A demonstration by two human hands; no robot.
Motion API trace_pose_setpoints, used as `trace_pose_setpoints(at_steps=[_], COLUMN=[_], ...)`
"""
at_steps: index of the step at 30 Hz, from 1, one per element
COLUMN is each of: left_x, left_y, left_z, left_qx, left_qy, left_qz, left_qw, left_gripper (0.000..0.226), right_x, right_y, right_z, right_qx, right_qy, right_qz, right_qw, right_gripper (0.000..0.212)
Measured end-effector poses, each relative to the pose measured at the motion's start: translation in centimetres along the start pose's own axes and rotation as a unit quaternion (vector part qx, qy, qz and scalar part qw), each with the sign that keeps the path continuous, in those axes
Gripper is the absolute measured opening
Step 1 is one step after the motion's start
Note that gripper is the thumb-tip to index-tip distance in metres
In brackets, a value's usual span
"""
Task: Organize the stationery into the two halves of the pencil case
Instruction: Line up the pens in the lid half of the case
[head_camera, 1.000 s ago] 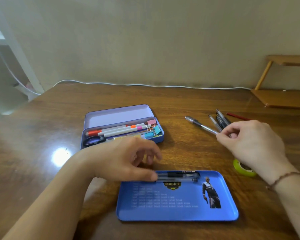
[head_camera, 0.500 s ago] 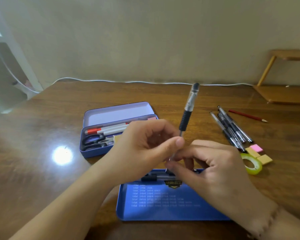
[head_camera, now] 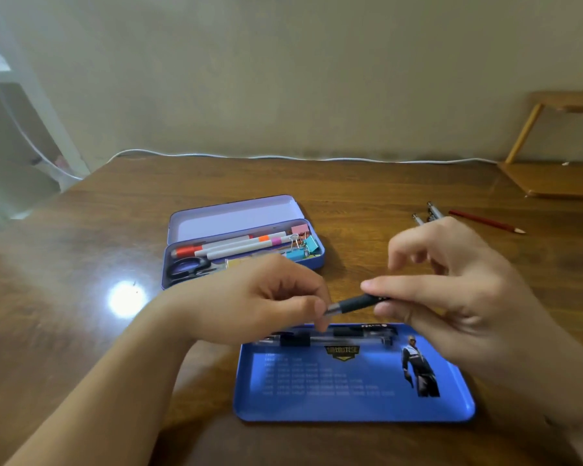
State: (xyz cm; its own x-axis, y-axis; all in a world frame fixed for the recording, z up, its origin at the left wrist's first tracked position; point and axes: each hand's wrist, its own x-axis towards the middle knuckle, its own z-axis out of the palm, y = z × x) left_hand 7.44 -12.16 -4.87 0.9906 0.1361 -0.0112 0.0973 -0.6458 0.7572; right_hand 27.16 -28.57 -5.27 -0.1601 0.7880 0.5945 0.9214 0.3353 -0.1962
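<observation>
A black-grip pen (head_camera: pixel 359 302) lies nearly level between my two hands, just above the blue printed case half (head_camera: pixel 354 403). My left hand (head_camera: pixel 260 302) pinches its tip end and my right hand (head_camera: pixel 451 297) holds its barrel. Two pens (head_camera: pixel 330 338) lie along the far edge of the blue half. The lilac case half (head_camera: pixel 236 218) behind holds white markers (head_camera: pixel 239 247), scissors (head_camera: pixel 186 267) and coloured binder clips (head_camera: pixel 305 245). More pens (head_camera: pixel 429 213) peek out behind my right hand.
A red pencil (head_camera: pixel 487 222) lies on the wooden table at the right. A wooden stand (head_camera: pixel 552 176) sits at the far right corner. A white cable (head_camera: pixel 283 157) runs along the table's back edge by the wall.
My right hand picked a pen from the pile and brought it to my left hand. The pen swung from upright to nearly level above the blue half.
</observation>
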Motion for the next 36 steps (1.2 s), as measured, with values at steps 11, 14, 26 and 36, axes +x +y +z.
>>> trace_pose_setpoints(at_steps=[11,14,26,36], left_x=[0.0,0.2,0.0,-0.1], left_y=[-1.3,-1.4,-1.9,-1.7], left_z=[-0.2,0.1,-0.2,-0.1], left_qx=[0.145,0.165,0.161,0.155], left_qy=[-0.034,-0.054,-0.056,-0.056], left_qz=[-0.034,-0.046,-0.059,-0.069], left_qw=[0.988,0.984,0.984,0.984], left_gripper=[0.03,0.027,0.027,0.028], right_x=[-0.4,-0.3,-0.5,-0.5], right_y=[-1.1,-1.2,1.6,1.4], right_z=[1.3,1.9,-0.6,0.6], right_qx=[-0.074,-0.069,-0.042,-0.046], right_qy=[-0.232,-0.239,-0.26,-0.25], right_qz=[0.113,0.134,0.203,0.195], right_qw=[0.963,0.959,0.943,0.947], right_gripper=[0.036,0.034,0.009,0.017])
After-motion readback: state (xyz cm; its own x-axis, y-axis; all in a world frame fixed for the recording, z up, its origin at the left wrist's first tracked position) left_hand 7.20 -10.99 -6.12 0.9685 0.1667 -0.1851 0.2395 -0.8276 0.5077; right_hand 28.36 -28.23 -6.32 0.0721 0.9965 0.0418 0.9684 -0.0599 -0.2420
